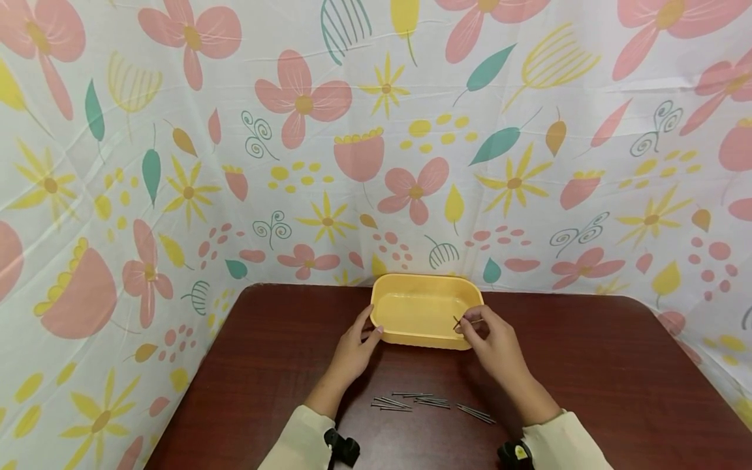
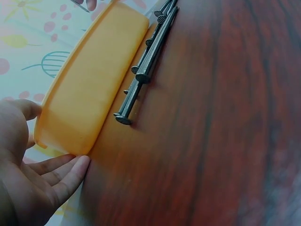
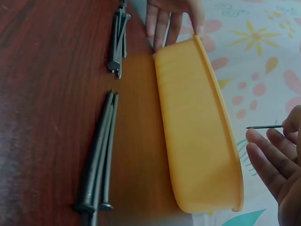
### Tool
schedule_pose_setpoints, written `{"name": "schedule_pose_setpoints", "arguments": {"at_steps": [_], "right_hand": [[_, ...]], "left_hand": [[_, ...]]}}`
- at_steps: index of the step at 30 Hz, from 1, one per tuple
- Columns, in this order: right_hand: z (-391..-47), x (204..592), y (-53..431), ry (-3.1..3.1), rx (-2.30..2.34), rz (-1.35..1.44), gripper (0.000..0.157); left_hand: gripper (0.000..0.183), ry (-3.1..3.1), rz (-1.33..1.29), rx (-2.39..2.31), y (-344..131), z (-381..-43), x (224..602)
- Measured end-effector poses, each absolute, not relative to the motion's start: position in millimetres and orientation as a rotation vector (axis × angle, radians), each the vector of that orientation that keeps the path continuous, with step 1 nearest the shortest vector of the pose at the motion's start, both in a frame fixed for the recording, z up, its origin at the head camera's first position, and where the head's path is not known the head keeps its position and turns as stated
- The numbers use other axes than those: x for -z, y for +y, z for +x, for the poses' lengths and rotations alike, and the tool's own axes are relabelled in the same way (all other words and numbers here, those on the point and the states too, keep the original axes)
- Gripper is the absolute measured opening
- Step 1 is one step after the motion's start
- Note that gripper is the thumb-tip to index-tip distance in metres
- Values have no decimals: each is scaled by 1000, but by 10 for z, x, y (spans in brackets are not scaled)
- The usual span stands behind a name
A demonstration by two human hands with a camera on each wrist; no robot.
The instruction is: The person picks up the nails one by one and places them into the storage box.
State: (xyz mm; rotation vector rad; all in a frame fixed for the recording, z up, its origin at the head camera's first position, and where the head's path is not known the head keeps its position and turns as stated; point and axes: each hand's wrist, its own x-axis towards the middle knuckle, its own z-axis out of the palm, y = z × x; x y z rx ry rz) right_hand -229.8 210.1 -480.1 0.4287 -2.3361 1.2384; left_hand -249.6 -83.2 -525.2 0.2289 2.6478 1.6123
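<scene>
A yellow plastic basin (image 1: pixel 423 341) stands near the far edge of the table. My left hand (image 1: pixel 351 349) grips its left end, thumb at the front corner and fingers along the side, as the left wrist view shows up close. Over the basin's right end, my right hand (image 1: pixel 493 343) pinches a thin nail (image 3: pixel 264 126) between thumb and fingers. Several steel nails lie in front of the basin: one loose group (image 1: pixel 392 403) at the left, another (image 1: pixel 431 400) in the middle and a small bundle (image 1: pixel 476 414) at the right.
The dark reddish-brown table (image 1: pixel 282 339) reaches back to a patterned cloth (image 1: pixel 411 130) hanging behind it and along the left. Black wrist straps (image 1: pixel 342 448) sit on both pale sleeves.
</scene>
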Motion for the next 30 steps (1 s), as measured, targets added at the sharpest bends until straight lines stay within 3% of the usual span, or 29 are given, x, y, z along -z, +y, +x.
{"name": "schedule_pose_setpoints", "arguments": {"at_steps": [25, 30], "right_hand": [[-2540, 4854, 2113, -2414, -1221, 313, 6], [-2543, 4849, 2108, -2445, -1195, 309, 18]], "left_hand": [[63, 2652, 248, -1616, -830, -2505, 5267], [63, 2641, 250, -1630, -830, -2495, 5252]]}}
